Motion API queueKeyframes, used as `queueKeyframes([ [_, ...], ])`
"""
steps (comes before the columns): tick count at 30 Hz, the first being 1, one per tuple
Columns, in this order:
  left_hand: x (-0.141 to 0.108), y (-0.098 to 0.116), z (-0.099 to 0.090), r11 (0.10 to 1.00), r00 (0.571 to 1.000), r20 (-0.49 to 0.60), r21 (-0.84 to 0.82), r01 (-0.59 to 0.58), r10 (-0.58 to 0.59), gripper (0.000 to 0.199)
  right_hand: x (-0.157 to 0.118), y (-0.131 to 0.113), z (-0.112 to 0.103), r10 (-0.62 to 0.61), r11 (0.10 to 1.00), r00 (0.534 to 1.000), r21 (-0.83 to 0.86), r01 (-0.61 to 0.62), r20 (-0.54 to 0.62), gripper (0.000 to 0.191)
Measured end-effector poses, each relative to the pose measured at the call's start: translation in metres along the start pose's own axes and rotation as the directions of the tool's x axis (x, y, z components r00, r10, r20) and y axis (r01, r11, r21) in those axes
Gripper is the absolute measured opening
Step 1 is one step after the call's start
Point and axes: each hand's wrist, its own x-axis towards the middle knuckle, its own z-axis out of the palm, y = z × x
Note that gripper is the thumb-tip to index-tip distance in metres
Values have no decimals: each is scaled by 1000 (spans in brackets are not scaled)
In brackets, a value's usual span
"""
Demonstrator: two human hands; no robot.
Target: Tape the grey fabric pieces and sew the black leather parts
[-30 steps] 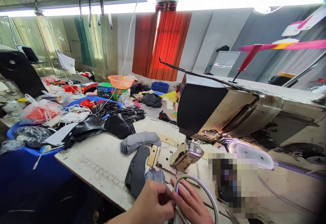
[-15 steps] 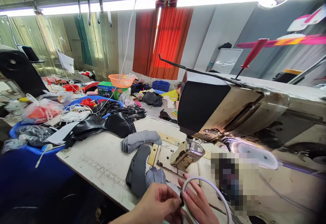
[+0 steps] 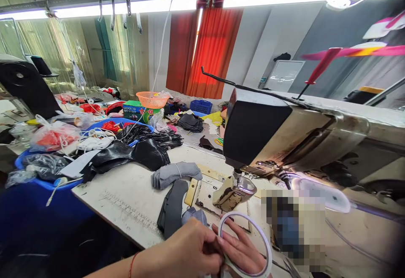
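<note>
At the bottom centre my left hand (image 3: pixel 193 250), a red string round its wrist, has its fingers bent and pinched at the near left edge of a white ring-shaped roll (image 3: pixel 268 244). What lies between those fingertips is hidden. Behind the ring my right hand (image 3: pixel 242 248) shows through its opening, fingers stretched and slightly apart. Just beyond the hands are a small grey-blue piece (image 3: pixel 194 215) and a stack of dark grey curved pieces (image 3: pixel 173 210). A tied bundle of light grey pieces (image 3: pixel 175 174) lies farther back, left of the sewing machine's metal foot area (image 3: pixel 236 191).
The sewing machine head (image 3: pixel 256 130) rises at the right. Scissors (image 3: pixel 291 267) lie at the lower right, near a pixelated patch. Black glossy pieces (image 3: pixel 129 153) and a blue tub (image 3: pixel 47 184) of bags stand at the left. An orange basket (image 3: pixel 153 99) is farther back.
The white ring has turned more face-on and shows more fully. My left hand has moved slightly, showing more forearm and the red string. Scissors have come into view. The whole view has shifted slightly.
</note>
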Motion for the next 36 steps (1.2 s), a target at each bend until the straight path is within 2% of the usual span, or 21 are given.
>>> queueKeyframes([
  [3,4,-11,7,999,993,-111,46,-30,35,14,3,0,1,4,999,1000,-47,-3,29,39],
  [6,11,-27,16,982,989,-117,-178,67,-88,9,7,-5,-1,56,997,998,-60,-55,28,35],
  [10,20,-40,26,888,963,-96,-418,191,-253,18,5,-14,-6,80,994,996,-71,-78,29,40],
  [15,20,-39,30,832,949,-71,-504,232,-308,28,-11,-28,2,275,960,959,-34,-278,-66,43],
  [18,19,-36,30,799,938,-53,-541,261,-342,23,-18,-34,8,306,951,946,-20,-310,-110,46],
  [21,21,-35,30,751,928,-52,-605,265,-369,18,-25,-32,9,296,954,950,-9,-298,-103,46],
  [25,21,-38,31,765,942,-36,-594,247,-333,21,-33,-15,9,202,978,977,-48,-205,-63,50],
  [29,13,-33,28,852,972,-82,-500,152,-221,27,-31,-2,11,76,996,997,-46,-78,-28,53],
  [33,3,-25,19,939,993,-55,-335,80,-105,15,-20,-3,14,93,996,995,-5,-94,-35,52],
  [36,0,-21,11,972,998,-30,-232,45,-53,14,-13,-4,15,75,997,996,26,-74,-44,52],
])
